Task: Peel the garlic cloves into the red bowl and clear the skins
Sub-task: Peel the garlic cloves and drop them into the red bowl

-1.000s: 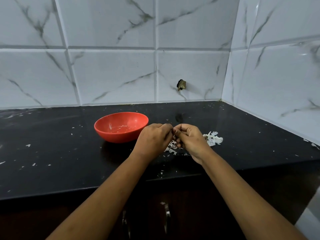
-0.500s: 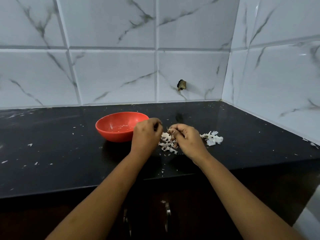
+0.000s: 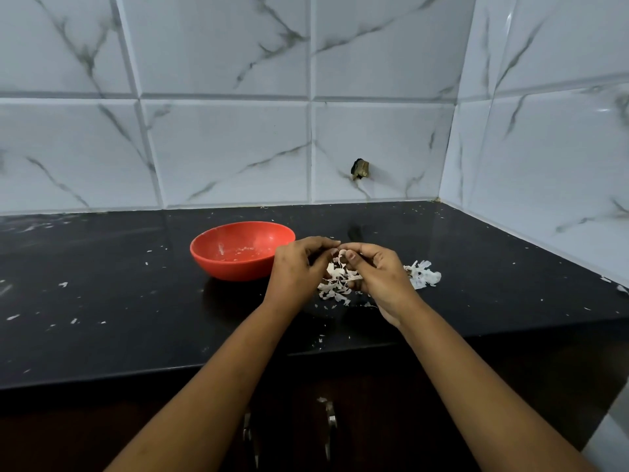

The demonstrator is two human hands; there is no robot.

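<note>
The red bowl (image 3: 238, 250) sits on the black counter (image 3: 102, 301), left of my hands, with pale bits at its bottom. My left hand (image 3: 296, 267) and my right hand (image 3: 377, 274) meet fingertip to fingertip just right of the bowl, both pinching a small garlic clove (image 3: 340, 251) that is mostly hidden by my fingers. Under my hands lies a pile of white garlic skins (image 3: 335, 284). A second heap of skins (image 3: 422, 274) lies to the right of my right hand.
Small skin flakes are scattered over the counter, mostly at the left and near the front edge. Marble-look tiled walls close the back and the right side. A small dark fitting (image 3: 360, 168) sticks out of the back wall. Cabinet handles (image 3: 330, 420) show below the counter.
My left hand drew apart toward the bowl half a second ago and has come back to meet my right hand. Both hands now sit slightly higher over the skin pile.
</note>
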